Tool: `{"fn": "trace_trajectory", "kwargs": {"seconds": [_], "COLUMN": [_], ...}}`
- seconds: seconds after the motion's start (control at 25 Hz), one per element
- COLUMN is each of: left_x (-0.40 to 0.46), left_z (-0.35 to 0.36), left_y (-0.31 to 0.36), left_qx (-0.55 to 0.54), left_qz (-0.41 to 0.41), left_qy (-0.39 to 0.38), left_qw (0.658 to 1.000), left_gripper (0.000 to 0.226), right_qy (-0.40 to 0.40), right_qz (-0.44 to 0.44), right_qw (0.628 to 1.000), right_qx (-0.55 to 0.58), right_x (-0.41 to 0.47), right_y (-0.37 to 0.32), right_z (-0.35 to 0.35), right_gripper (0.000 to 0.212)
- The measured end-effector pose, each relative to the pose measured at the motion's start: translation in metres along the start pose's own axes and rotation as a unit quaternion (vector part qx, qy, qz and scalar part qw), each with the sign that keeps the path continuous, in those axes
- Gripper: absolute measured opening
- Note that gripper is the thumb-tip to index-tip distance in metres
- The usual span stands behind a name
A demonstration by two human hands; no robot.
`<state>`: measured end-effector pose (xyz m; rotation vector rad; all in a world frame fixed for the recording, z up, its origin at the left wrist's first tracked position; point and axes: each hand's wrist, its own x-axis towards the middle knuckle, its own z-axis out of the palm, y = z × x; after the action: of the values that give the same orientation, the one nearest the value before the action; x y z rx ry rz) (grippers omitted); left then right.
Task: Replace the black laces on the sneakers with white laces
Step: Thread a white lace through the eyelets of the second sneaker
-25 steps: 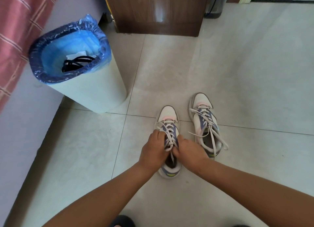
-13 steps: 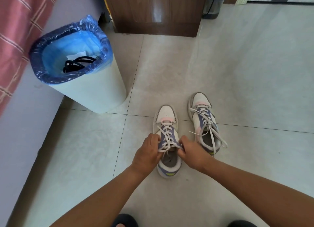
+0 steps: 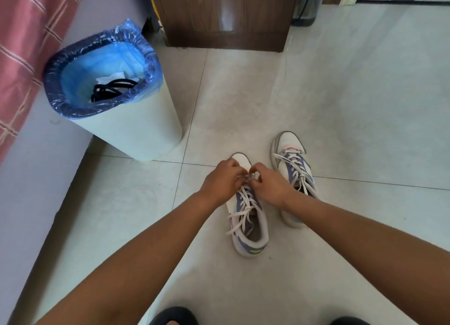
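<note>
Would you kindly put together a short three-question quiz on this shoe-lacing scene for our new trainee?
1. True or false: both hands, the left hand and the right hand, work at the toe end of the near sneaker.
2. Where do the black laces lie? A) on the floor B) in the bin C) on the far sneaker
3. Fill in: the far sneaker's laces are ____ in colour.

Key: 1 true; 2 B; 3 white.
</note>
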<state>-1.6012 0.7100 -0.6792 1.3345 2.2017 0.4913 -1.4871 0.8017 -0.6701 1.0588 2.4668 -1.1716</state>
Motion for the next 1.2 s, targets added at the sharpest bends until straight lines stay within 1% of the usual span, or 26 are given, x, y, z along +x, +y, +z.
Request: {"fn": "trace_trajectory", "kwargs": {"seconds": [0.08,0.2,0.32,0.4,0.48,0.56,0.6,0.68,0.72,0.8,0.96,1.04,1.12,1.2], "left_x": [0.012,0.014,0.010,0.005,-0.004,-0.011,-0.013,-0.010,-0.007,-0.002,-0.001,-0.002,-0.004,-0.006], "left_z": [0.002,0.004,0.006,0.007,0.011,0.016,0.017,0.016,0.015,0.015,0.019,0.020,0.021,0.022], "left_y": [0.000,-0.003,-0.004,-0.004,0.000,0.006,0.008,0.013,0.016,0.022,0.028,0.023,0.019,0.015], "left_qx": [0.023,-0.005,-0.031,-0.053,-0.067,-0.064,-0.062,-0.055,-0.042,0.008,0.069,0.076,0.063,0.024], "left_qz": [-0.019,-0.049,-0.057,-0.066,-0.082,-0.115,-0.142,-0.185,-0.193,-0.190,-0.151,-0.130,-0.119,-0.123], "left_qy": [-0.002,0.017,0.011,0.028,0.043,0.054,0.059,0.052,0.043,0.027,-0.002,-0.004,0.000,0.017], "left_qw": [1.000,0.999,0.998,0.996,0.993,0.990,0.986,0.980,0.979,0.981,0.986,0.989,0.991,0.992], "left_gripper": [0.021,0.015,0.015,0.012,0.011,0.016,0.018,0.015,0.012,0.011,0.023,0.022,0.020,0.018], "right_qy": [0.001,-0.013,-0.025,-0.033,-0.012,0.017,0.022,0.013,0.011,0.017,0.004,0.000,-0.015,-0.047], "right_qz": [-0.013,-0.042,-0.017,-0.004,-0.005,-0.012,-0.016,-0.012,-0.001,0.027,0.038,0.059,0.085,0.087], "right_qw": [1.000,0.994,0.987,0.990,0.997,0.999,0.999,0.997,0.995,0.991,0.982,0.984,0.988,0.989], "right_qx": [-0.014,-0.096,-0.158,-0.137,-0.073,-0.037,-0.035,-0.080,-0.103,-0.128,-0.183,-0.166,-0.125,-0.107], "right_x": [0.006,0.014,0.023,0.026,0.025,0.018,0.015,0.013,0.014,0.015,0.011,0.012,0.016,0.020], "right_y": [-0.004,-0.007,-0.011,-0.011,-0.008,-0.005,-0.004,-0.007,-0.009,-0.017,-0.029,-0.030,-0.029,-0.026], "right_z": [0.002,0.003,0.007,0.010,0.009,0.007,0.007,0.010,0.011,0.013,0.015,0.015,0.014,0.012], "right_gripper": [0.027,0.025,0.023,0.017,0.010,0.007,0.008,0.014,0.016,0.016,0.023,0.023,0.021,0.009]}}
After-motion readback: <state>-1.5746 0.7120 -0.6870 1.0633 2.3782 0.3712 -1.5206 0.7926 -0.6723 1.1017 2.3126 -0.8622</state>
